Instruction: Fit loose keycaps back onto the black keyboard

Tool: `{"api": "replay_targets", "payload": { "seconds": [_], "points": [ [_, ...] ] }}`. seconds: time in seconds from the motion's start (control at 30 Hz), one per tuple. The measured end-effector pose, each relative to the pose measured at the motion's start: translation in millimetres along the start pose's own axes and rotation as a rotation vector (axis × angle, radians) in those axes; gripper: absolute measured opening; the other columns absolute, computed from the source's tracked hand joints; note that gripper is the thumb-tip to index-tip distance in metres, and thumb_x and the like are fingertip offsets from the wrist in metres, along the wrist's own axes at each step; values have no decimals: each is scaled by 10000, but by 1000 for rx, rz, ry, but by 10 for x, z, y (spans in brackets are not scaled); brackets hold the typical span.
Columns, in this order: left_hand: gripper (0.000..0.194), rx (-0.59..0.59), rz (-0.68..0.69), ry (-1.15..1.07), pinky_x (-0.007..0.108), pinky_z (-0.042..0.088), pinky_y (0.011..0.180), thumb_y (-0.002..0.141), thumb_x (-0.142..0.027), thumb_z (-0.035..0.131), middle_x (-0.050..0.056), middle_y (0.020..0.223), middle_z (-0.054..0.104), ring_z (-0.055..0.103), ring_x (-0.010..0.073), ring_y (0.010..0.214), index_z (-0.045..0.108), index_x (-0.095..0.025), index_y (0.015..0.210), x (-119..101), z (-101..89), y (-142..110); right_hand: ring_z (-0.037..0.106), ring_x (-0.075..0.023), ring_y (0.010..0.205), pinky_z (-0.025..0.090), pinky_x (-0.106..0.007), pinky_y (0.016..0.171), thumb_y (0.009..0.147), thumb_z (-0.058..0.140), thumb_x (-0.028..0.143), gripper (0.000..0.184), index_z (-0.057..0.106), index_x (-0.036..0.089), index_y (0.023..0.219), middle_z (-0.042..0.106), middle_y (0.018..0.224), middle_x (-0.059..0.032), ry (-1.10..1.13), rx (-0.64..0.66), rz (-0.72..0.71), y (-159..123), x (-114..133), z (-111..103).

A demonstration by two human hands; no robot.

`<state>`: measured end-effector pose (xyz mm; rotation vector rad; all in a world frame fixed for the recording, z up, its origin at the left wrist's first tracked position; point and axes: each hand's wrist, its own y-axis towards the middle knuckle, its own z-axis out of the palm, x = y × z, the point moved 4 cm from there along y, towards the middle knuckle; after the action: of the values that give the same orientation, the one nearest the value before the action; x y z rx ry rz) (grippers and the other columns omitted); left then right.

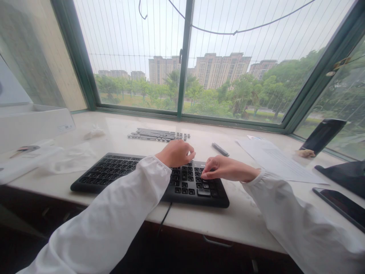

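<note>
A black keyboard [110, 171] lies on the white sill, with many of its key positions showing bare square switches. Over its numeric pad at the right end, my right hand [219, 168] is closed in a pinch, fingertips down at the keys. Whatever those fingertips hold is too small to make out. My left hand [175, 153] hovers by the keyboard's far edge, fingers curled together; their contents are hidden. Just beyond the left hand, loose dark keycaps [158, 134] are laid out in rows. A few caps remain around the larger key [203, 192] on the pad.
A small dark stick-shaped object [220, 149] lies behind the right hand. Papers [276, 160], a phone [342, 205] and an upright dark device [323, 137] are at the right. A white box [34, 121] and clear plastic [68, 158] occupy the left. The keyboard's cable [165, 217] hangs over the front edge.
</note>
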<state>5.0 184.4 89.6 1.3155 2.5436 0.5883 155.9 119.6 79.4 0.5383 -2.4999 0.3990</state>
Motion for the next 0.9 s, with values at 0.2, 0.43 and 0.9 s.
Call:
{"api": "replay_targets", "payload": {
  "seconds": [0.2, 0.43, 0.9],
  "points": [
    [343, -1, 3, -2, 250, 303, 526, 862, -332, 477, 31, 565, 617, 517, 140, 515, 657, -187, 608, 12, 13, 1, 604, -216, 854, 423, -293, 764, 720, 633, 628, 525, 754, 144, 883, 710, 888, -82, -3, -32, 19, -10, 18, -3],
    [351, -3, 4, -2, 250, 310, 531, 865, -342, 470, 32, 560, 611, 517, 142, 514, 662, -189, 614, 6, 2, -5, 587, -212, 852, 420, -302, 759, 732, 591, 660, 553, 729, 142, 866, 686, 893, -85, -24, -66, -1, -35, 29, 8],
    [361, -1, 2, 6, 253, 337, 548, 871, -355, 465, 39, 550, 610, 532, 149, 521, 679, -187, 632, -1, -13, -8, 479, -148, 767, 407, -287, 719, 843, 545, 502, 380, 659, 167, 982, 616, 905, -51, -74, -3, -92, -96, 88, 24]
  ]
}}
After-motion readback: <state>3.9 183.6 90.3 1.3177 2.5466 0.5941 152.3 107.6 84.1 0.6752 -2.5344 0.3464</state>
